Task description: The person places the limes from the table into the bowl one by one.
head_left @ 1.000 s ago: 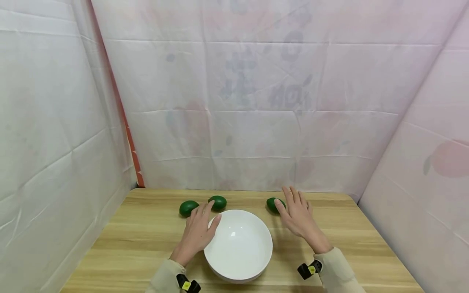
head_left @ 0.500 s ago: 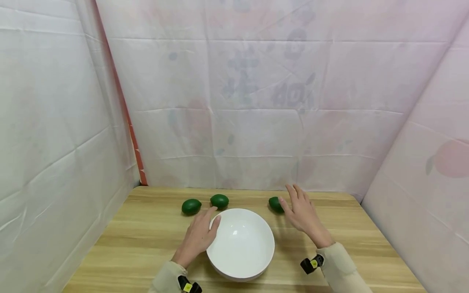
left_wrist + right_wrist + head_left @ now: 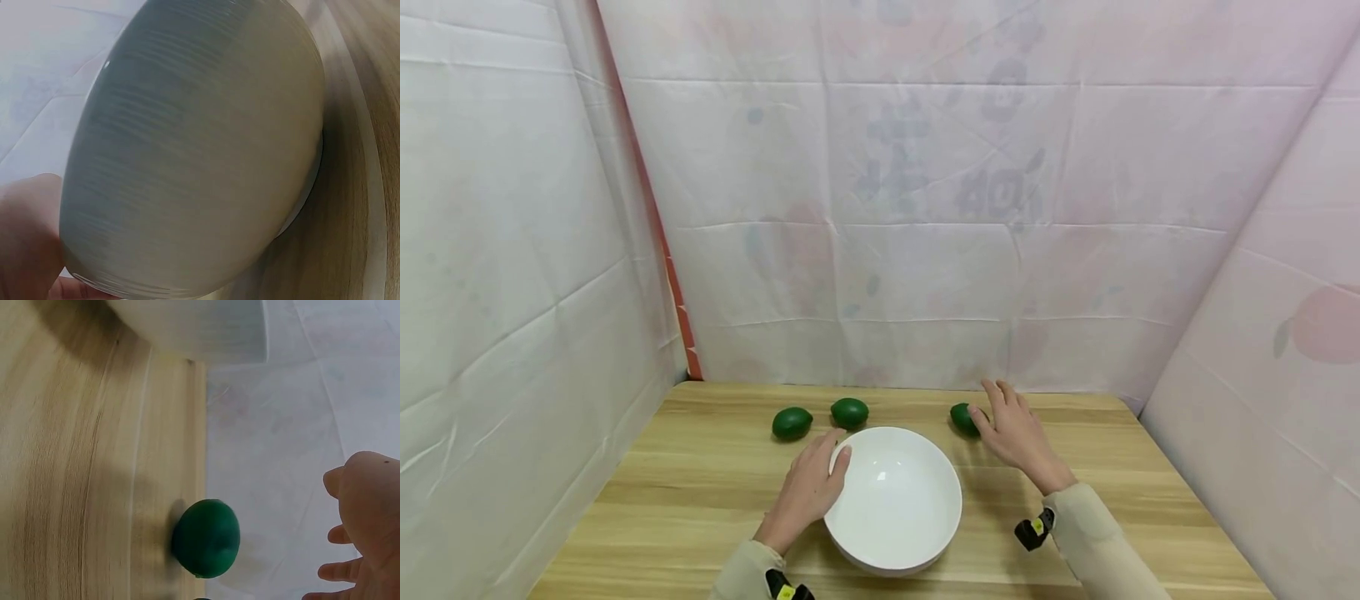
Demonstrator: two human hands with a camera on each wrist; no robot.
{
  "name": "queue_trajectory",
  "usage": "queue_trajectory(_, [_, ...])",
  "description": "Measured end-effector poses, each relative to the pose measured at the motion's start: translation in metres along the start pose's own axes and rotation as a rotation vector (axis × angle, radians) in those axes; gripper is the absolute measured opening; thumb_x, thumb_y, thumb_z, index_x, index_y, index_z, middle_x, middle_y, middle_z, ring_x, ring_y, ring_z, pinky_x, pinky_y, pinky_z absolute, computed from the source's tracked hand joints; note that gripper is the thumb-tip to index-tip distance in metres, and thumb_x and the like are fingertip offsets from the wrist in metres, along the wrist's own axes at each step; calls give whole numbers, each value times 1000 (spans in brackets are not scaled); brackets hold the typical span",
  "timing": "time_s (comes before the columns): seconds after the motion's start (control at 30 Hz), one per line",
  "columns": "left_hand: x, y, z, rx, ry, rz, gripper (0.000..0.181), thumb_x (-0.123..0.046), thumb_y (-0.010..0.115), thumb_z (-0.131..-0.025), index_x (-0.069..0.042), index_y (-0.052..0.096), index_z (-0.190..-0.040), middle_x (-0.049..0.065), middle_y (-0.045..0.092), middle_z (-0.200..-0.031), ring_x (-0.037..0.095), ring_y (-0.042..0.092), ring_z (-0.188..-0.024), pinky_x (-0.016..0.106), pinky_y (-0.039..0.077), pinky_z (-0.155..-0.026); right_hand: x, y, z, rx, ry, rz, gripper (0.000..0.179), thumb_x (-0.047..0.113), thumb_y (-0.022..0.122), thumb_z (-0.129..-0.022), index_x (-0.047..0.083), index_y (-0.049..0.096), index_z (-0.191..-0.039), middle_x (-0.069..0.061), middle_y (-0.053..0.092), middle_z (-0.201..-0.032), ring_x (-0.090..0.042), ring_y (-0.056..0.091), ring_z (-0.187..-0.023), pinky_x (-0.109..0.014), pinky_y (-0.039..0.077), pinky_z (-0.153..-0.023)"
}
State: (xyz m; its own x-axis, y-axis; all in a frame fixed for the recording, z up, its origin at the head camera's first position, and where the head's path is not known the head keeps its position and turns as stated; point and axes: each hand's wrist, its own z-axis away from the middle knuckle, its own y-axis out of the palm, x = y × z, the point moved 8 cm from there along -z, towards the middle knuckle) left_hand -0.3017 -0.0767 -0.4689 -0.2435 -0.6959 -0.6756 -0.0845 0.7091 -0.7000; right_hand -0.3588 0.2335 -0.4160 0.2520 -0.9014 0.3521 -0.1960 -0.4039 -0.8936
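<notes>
A white bowl (image 3: 895, 500) stands upright near the front of the wooden table, and its outer wall fills most of the left wrist view. At its left rim is my left hand (image 3: 808, 483), thumb over the inner side and fingers loosely bent past the far-left edge. My right hand (image 3: 1018, 433) hovers with relaxed, spread fingers beside a smooth dark green, lime-like fruit (image 3: 964, 419). The right wrist view shows a gap between this fruit (image 3: 207, 539) and the hand (image 3: 372, 519). Two similar green fruits, one left (image 3: 792, 423) and one nearer the middle (image 3: 849, 412), lie behind the bowl.
The wooden table (image 3: 685, 492) ends at the back against a pale printed cloth (image 3: 917, 275). More cloth hangs on the left (image 3: 512, 292) and right (image 3: 1262, 375) sides. Each wrist carries a small black camera strapped over a beige sleeve (image 3: 1097, 533).
My left hand has drawn slightly back towards me and lowered its fingers at the bowl's rim. The right hand has shifted only a little. Bowl and fruits keep their places; the head view turned slightly.
</notes>
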Motion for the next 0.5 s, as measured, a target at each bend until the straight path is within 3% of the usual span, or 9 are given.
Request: queue_trajectory(0.5, [4,3,-2,13,3,48,39,-26,43,-109,-8,54,-143,16,62,-141,39,57,-132,58,47,-107,-4,12,-18,-4,-43,47,59,31,56,-104,-3,41,-150,-36,42,-149,-59,48,-129,-74,44,-96])
